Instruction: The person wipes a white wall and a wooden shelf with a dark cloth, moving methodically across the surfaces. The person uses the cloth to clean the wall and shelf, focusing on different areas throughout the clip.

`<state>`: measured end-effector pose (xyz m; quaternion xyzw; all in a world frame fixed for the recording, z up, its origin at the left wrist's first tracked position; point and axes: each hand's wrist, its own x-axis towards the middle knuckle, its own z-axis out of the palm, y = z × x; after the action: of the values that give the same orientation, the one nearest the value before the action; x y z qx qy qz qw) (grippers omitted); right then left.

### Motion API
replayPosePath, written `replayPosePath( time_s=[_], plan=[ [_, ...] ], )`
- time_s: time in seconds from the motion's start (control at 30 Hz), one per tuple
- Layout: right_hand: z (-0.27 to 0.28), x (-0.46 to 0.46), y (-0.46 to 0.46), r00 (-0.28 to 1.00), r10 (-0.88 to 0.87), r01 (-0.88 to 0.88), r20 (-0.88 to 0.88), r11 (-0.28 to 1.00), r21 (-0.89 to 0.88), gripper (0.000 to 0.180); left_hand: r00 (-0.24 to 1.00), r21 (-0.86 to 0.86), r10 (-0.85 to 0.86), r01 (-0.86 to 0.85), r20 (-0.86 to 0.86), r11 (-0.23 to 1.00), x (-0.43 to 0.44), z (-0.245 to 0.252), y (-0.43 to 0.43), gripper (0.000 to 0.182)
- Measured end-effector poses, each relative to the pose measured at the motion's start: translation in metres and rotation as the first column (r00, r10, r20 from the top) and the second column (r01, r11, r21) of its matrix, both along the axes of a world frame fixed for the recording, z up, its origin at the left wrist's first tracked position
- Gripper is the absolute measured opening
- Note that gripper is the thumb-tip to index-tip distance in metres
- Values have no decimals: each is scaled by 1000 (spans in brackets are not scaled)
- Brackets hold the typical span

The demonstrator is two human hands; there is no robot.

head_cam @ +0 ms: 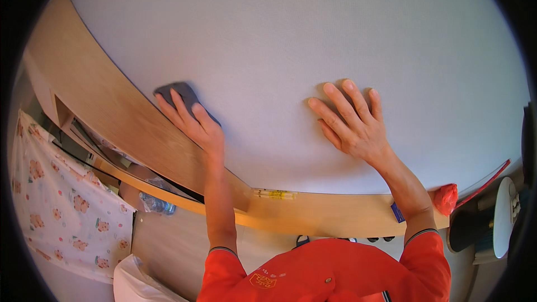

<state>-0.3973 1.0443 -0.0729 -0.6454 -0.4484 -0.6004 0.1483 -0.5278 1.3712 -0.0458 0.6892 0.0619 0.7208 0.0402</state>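
Observation:
A dark grey cloth [183,92] lies under my left hand [197,123], pressed against the pale grey wall [268,42] close to the edge of an upright wooden panel [121,100]. Part of the cloth is hidden by my fingers. Farther right, my right hand [356,128] rests on the same wall with its fingers spread and nothing in it. Beneath both arms runs a wooden ledge [327,214] along the foot of the wall.
Thin sticks in yellow-marked wrapping [275,194], a blue box [397,212] and a red plastic bag [446,199] are on the ledge. At left hangs a bear-print curtain [79,222], near a plastic bottle [157,204]. A round white tabletop [503,218] stands at right.

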Motion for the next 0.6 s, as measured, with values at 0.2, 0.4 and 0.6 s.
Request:
replayPosePath(
  time_s=[0.2, 0.4, 0.6],
  plan=[
    [-1, 2, -2, 999, 34, -34, -14, 999, -9, 53, 995, 289, -34, 60, -92, 956, 22, 8, -41, 55],
    [2, 0, -4, 998, 51, -52, -26, 998, -35, 53, 952, 439, 27, 115, -304, 891, 21, -114, -64, 42],
    [1, 1, -3, 999, 40, -41, -17, 999, -34, 53, 939, 385, 123, 12, -322, 923, -16, -139, 9, 47]
  ],
)
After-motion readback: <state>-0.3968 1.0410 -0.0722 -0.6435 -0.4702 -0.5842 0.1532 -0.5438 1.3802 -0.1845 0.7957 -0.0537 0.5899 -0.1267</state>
